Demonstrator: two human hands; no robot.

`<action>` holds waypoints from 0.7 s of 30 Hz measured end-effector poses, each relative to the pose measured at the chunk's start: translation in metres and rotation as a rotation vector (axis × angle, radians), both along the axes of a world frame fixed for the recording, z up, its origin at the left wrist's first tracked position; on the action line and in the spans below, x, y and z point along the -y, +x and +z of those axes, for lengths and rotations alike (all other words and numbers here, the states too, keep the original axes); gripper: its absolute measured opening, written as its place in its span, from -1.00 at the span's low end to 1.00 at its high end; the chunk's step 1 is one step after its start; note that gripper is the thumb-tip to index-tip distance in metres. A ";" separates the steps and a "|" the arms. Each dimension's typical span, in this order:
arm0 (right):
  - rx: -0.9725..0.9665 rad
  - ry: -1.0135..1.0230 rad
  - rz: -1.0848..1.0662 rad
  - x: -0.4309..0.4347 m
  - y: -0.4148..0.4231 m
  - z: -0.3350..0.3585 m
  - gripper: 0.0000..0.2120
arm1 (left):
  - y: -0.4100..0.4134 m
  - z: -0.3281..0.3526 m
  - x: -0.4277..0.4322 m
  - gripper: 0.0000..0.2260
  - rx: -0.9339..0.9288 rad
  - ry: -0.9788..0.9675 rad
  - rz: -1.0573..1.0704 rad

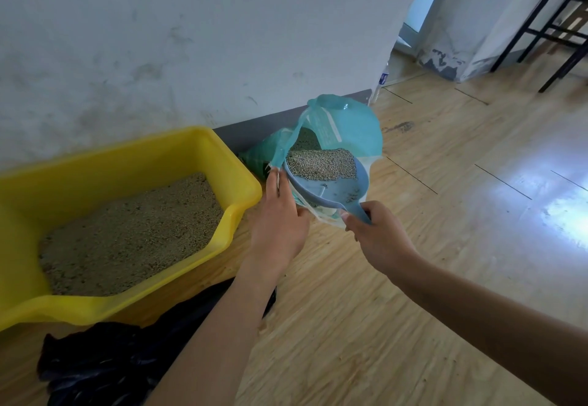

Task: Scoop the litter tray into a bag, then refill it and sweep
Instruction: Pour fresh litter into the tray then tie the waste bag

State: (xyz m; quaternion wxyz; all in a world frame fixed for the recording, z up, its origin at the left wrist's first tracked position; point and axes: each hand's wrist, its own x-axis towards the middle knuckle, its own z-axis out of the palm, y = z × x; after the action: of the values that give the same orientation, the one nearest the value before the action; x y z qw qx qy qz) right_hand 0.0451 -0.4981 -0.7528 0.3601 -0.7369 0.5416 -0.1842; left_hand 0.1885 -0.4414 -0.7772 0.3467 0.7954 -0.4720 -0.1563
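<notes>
The refill step is judged to be in hand: a blue scoop, heaped with grey-green pellets, is held at the mouth of the teal litter bag, which stands against the wall just to the right of the yellow litter tray. The scoop's handle is wrapped by the curled fingers of the right hand, so the load sits just beyond those fingers, on the side away from the tray. The bag's near edge is pinched and drawn open by the left hand, which lies between the tray's right-hand corner and the scoop; its fingers are pressed to the plastic (how they close on the far side cannot be told).

A bed of paler litter is already held by the tray. A black bag lies crumpled on the floor against the tray's near side, so the scooping-out is taken to be done.

Next, the loaded scoop would need to be lifted clear of the bag, kept level, carried across to the tray and tipped there. Spillage onto the floor between bag and tray is the likely risk, the scoop being heaped. Sweeping is not yet begun.
</notes>
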 end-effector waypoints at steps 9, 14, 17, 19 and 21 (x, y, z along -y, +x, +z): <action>0.039 -0.028 -0.019 -0.001 -0.007 0.008 -0.75 | 0.001 0.001 0.001 -0.34 -0.057 -0.027 -0.011; 0.084 -0.041 -0.008 -0.001 -0.009 0.017 -0.73 | 0.003 -0.001 0.001 -0.36 -0.014 -0.032 -0.011; 0.099 -0.059 0.007 -0.003 -0.012 0.024 -0.74 | 0.003 -0.002 0.001 -0.37 -0.007 -0.026 -0.003; 0.101 -0.079 0.022 -0.006 -0.013 0.029 -0.75 | 0.003 -0.002 0.000 -0.37 0.000 -0.009 -0.003; 0.106 -0.100 0.027 -0.009 -0.015 0.033 -0.76 | 0.004 -0.002 0.000 -0.37 0.005 0.001 -0.015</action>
State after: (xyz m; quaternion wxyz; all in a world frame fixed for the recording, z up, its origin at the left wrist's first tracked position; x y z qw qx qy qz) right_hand 0.0304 -0.4888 -0.7200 0.3534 -0.7504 0.5021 -0.2447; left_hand 0.1922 -0.4414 -0.7792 0.3440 0.7922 -0.4790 -0.1571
